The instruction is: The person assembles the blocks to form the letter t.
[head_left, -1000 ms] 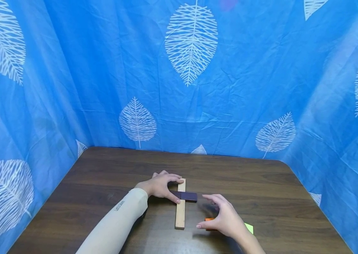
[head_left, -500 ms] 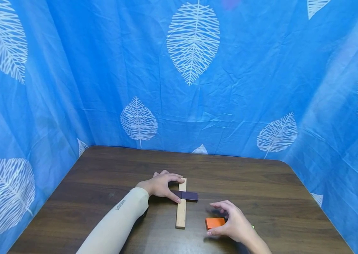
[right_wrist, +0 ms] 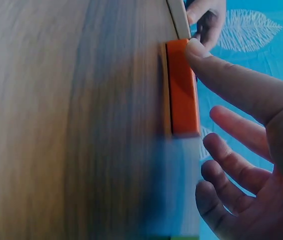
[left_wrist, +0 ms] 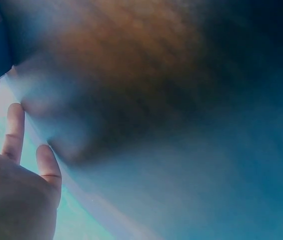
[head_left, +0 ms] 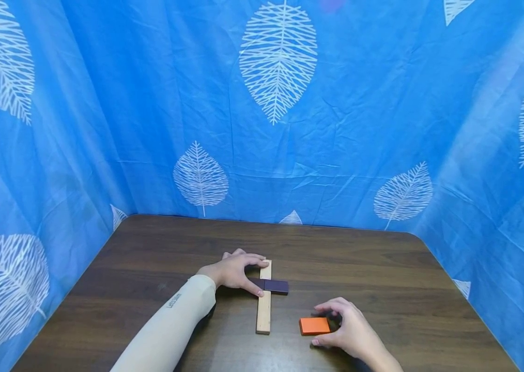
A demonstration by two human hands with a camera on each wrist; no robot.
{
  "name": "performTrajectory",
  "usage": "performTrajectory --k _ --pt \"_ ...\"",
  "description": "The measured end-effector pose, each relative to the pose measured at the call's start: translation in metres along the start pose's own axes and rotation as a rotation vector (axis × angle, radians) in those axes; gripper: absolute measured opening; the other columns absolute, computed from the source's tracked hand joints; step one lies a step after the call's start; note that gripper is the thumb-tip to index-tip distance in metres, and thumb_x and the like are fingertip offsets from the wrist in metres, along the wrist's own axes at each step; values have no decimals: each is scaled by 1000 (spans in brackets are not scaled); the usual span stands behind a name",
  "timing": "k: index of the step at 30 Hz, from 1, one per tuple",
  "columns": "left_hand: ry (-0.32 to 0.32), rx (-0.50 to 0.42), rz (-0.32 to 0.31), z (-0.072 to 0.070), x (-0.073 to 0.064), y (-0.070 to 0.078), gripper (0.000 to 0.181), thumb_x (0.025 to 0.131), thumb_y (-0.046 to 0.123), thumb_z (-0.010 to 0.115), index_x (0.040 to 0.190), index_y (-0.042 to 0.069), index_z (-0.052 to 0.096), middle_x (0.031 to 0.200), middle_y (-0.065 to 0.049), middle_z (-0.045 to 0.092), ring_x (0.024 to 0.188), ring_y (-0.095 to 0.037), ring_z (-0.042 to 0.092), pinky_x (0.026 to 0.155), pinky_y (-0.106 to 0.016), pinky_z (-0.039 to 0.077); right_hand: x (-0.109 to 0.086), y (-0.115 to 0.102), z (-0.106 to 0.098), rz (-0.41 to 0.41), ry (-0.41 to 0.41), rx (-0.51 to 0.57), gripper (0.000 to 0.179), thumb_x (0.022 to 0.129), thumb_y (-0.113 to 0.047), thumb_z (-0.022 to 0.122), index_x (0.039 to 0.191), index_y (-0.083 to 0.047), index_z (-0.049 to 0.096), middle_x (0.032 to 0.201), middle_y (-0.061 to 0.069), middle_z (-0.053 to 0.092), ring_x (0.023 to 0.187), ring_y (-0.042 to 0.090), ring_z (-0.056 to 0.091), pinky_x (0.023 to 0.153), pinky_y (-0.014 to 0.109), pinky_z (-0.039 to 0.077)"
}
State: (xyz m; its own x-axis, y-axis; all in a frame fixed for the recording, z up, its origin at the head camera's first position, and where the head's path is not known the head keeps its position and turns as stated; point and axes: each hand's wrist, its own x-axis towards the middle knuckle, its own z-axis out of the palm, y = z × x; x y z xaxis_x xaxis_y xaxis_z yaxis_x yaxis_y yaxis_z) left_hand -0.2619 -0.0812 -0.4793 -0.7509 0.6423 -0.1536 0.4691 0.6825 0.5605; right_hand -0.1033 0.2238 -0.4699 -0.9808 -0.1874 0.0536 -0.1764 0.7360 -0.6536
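Observation:
In the head view, several flat blocks form a cross on the table. The pale wooden block [head_left: 264, 314] runs toward me, and a dark purple block [head_left: 276, 287] points right. My left hand [head_left: 233, 273] rests at the cross, thumb tip on the near pale block and index fingertip on the far pale block [head_left: 265, 270]. In the left wrist view its other fingers [left_wrist: 14, 132] are loosely extended. My right hand [head_left: 350, 328] hovers around the right end of an orange block [head_left: 314, 326], thumb and fingers apart. From the right wrist, the thumb overlaps the orange block's top end.
The brown wooden table [head_left: 173, 243] is bordered by a blue curtain [head_left: 336, 103] with white leaf prints. A sliver of a green thing [right_wrist: 184, 238] shows at the bottom of the right wrist view. A pale sleeve [head_left: 169, 320] covers my left forearm.
My right hand has moved right and slightly toward me, uncovering the orange block. It now hides the yellow-green thing seen earlier in the head view. My left hand stays in place.

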Motion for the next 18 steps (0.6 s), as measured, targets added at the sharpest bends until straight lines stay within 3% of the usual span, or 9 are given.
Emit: performTrajectory --k 13,18 --pt "2 9 -4 0 0 -1 83 70 67 82 142 34 59 150 17 46 134 -19 35 108 -58 22 -14 19 -17 145 91 -11 58 58 -32 98 109 -17 75 108 -4 66 91 17 56 75 29 49" --pt "0 11 -5 1 0 0 83 70 67 82 142 34 59 150 16 45 133 -19 35 108 -58 21 -20 25 -25 194 125 -65 59 59 -32 98 111 -16 75 111 -3 67 98 18 59 79 33 51"
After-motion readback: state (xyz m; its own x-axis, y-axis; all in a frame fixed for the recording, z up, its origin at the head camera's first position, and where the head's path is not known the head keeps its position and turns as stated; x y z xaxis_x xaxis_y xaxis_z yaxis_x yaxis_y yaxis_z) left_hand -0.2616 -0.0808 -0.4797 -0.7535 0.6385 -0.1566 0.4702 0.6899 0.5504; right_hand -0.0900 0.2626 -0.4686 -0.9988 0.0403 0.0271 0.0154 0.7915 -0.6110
